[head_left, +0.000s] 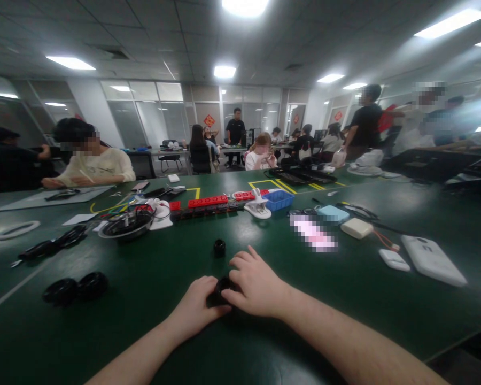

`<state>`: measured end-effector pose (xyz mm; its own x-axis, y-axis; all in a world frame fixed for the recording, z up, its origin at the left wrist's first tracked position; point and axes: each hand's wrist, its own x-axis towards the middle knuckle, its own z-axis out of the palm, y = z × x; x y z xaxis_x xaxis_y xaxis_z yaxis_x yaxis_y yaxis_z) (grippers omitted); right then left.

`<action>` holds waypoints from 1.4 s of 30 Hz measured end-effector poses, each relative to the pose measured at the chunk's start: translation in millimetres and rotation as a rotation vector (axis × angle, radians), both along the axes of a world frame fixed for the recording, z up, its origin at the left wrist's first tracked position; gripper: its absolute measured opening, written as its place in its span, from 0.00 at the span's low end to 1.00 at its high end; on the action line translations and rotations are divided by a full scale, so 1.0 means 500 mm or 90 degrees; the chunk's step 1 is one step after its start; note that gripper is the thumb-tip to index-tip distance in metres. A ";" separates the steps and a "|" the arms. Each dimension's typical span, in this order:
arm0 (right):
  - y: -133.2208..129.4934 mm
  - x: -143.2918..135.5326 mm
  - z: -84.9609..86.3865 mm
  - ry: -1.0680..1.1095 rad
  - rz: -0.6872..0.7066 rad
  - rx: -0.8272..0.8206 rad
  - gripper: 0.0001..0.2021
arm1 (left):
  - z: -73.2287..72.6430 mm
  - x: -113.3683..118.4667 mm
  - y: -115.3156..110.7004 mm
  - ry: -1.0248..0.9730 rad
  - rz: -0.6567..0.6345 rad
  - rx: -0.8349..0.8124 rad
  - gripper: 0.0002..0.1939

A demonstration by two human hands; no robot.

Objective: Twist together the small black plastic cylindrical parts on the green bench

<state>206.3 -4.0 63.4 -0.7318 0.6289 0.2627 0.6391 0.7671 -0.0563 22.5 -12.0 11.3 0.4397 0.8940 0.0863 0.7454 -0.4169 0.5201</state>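
Note:
My left hand (196, 303) and my right hand (256, 280) meet low over the green table, both closed around a glossy black ring-shaped piece (223, 285). My left thumb and fingers grip its left side. From the right, my other hand's thumb and fingers cover much of it, so its exact kind is hard to make out. Just beyond my hands stands a small black cylindrical piece (219, 247). Off to the left, two larger black ring-shaped pieces (76, 287) lie side by side on the table.
Farther back are a row of red-and-black blocks (207, 201), a blue bin (279, 200) and a round metal-rimmed part (126, 223) with wires. On the right lie a white power bank (433, 259) and a cream box (356, 228). A person (98, 160) works across the table.

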 end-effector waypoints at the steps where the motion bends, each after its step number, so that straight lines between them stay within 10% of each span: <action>1: 0.000 0.000 0.000 -0.003 -0.006 0.002 0.21 | -0.002 0.000 0.001 0.000 -0.004 0.005 0.12; 21: -0.002 -0.016 -0.020 -0.019 0.025 0.020 0.28 | -0.001 0.007 -0.002 0.037 -0.002 0.017 0.17; 42: -0.011 -0.016 -0.007 0.024 0.110 -0.059 0.12 | 0.015 0.009 -0.007 0.011 0.019 -0.033 0.13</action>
<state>198.4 -9.5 59.7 -0.8216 0.5175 0.2391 0.4942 0.8556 -0.1540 27.3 -15.7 18.7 0.4145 0.9095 0.0325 0.7658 -0.3678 0.5274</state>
